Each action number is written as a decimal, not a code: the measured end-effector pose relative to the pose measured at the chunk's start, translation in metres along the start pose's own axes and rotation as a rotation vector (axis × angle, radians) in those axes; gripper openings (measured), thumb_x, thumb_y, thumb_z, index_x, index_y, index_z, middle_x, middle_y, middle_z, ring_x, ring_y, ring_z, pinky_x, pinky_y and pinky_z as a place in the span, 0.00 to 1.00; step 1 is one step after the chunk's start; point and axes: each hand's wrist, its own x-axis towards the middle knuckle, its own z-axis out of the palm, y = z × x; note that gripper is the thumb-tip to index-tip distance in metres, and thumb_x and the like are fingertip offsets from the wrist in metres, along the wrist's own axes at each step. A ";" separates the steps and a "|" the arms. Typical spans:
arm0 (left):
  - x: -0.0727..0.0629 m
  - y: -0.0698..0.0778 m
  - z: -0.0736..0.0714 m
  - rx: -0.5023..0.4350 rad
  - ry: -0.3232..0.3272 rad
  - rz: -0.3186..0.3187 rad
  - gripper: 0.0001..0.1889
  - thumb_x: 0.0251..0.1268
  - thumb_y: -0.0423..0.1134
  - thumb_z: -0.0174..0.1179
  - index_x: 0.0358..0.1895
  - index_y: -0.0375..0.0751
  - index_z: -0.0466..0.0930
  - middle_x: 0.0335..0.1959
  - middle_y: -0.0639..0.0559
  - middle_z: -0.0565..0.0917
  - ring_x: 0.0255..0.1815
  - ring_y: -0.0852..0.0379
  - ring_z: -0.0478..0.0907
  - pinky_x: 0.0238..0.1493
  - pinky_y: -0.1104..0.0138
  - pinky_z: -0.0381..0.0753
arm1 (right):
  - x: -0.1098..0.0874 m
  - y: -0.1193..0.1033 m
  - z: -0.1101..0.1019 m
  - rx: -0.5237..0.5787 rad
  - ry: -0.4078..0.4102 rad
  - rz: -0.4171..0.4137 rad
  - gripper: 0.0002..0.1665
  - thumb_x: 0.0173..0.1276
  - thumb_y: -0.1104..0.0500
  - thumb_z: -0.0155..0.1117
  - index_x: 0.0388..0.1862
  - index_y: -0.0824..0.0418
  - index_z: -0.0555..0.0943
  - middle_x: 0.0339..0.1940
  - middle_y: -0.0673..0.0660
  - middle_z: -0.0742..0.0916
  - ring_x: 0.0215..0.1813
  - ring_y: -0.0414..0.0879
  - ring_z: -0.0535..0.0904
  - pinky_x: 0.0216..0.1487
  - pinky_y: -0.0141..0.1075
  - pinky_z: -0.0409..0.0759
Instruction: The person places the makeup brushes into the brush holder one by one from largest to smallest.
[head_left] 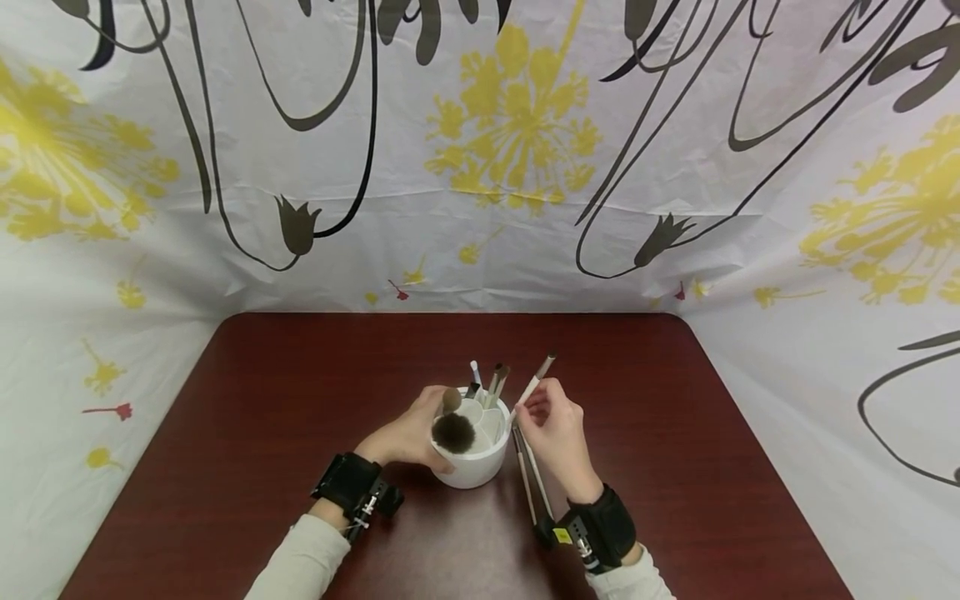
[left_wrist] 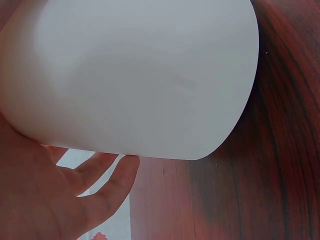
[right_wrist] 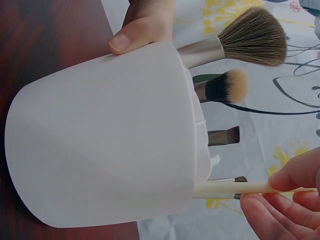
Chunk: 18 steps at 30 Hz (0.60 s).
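A white round brush holder (head_left: 471, 473) with a divided top stands on the table. My left hand (head_left: 411, 429) grips its left side, thumb at the near wall; in the left wrist view its smooth wall (left_wrist: 150, 85) fills much of the picture. My right hand (head_left: 555, 429) pinches a pale-handled makeup brush (head_left: 529, 390) at the holder's right rim, the handle's lower end at the opening. Inside the holder stand a large fluffy brush (right_wrist: 255, 37), a tan-tipped brush (right_wrist: 235, 87), a flat dark brush (right_wrist: 225, 136) and several thinner ones.
Two slim brushes (head_left: 523, 479) lie on the dark red-brown table (head_left: 315, 375), right of the holder and close to my right wrist. A white cloth (head_left: 480, 250) with yellow and grey flowers hangs behind the table and at both sides.
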 end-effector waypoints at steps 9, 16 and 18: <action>-0.001 0.000 0.000 -0.005 0.000 -0.007 0.53 0.18 0.43 0.76 0.60 0.36 0.61 0.59 0.42 0.59 0.60 0.48 0.58 0.56 0.55 0.63 | -0.003 0.006 0.008 -0.003 -0.014 0.043 0.17 0.50 0.74 0.65 0.37 0.66 0.71 0.26 0.58 0.81 0.27 0.44 0.81 0.28 0.32 0.79; 0.000 0.000 0.000 -0.006 0.004 0.004 0.52 0.17 0.43 0.76 0.58 0.35 0.62 0.58 0.42 0.60 0.59 0.48 0.59 0.56 0.54 0.63 | -0.007 0.010 0.012 -0.021 -0.013 -0.003 0.17 0.48 0.75 0.65 0.35 0.67 0.71 0.25 0.58 0.81 0.25 0.45 0.80 0.26 0.34 0.79; 0.000 -0.001 0.000 -0.002 0.007 0.010 0.51 0.16 0.43 0.76 0.58 0.35 0.62 0.58 0.42 0.60 0.59 0.48 0.60 0.56 0.54 0.63 | -0.009 0.011 0.014 -0.028 -0.017 -0.008 0.17 0.48 0.75 0.65 0.34 0.66 0.70 0.24 0.58 0.81 0.25 0.45 0.80 0.26 0.35 0.78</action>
